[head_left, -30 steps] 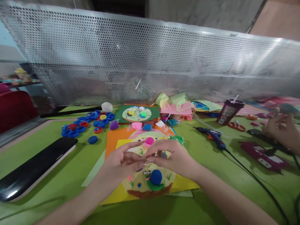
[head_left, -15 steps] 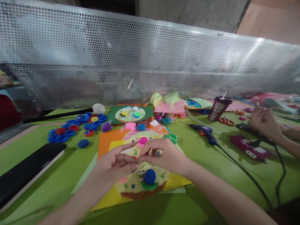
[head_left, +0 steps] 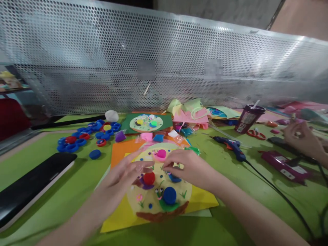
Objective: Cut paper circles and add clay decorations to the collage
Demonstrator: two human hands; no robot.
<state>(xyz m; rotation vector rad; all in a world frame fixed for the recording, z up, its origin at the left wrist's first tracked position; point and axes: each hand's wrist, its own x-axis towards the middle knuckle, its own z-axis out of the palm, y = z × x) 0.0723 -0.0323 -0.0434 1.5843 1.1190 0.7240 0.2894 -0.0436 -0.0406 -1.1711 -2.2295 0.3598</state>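
Note:
A round cream craft picture (head_left: 159,205) lies under both hands, decorated with bottle-cap snails, small blue dots and green grass tufts. On it are a snail with a blue cap (head_left: 169,195) and green body, one with a red cap (head_left: 149,178) and purple body, and one with a pink shell (head_left: 161,154). My left hand (head_left: 125,174) hovers over the picture's left side with its fingers stretched out. My right hand (head_left: 188,167) is above the right side, fingertips pinched together; anything between them is too small to make out. It partly covers another blue snail (head_left: 174,177).
Yellow paper (head_left: 115,215) lies beneath the picture. Blue and red bottle caps (head_left: 74,141) and a black phone (head_left: 36,188) are at left. A glue gun (head_left: 229,145), orange scissors (head_left: 256,134), lidded cup (head_left: 248,118) and purple power strip (head_left: 284,165) are at right, beside another person's hand (head_left: 302,136).
My hands have moved apart from where their fingertips met, uncovering the red-capped snail. The view has shifted slightly, so the table things appear farther right.

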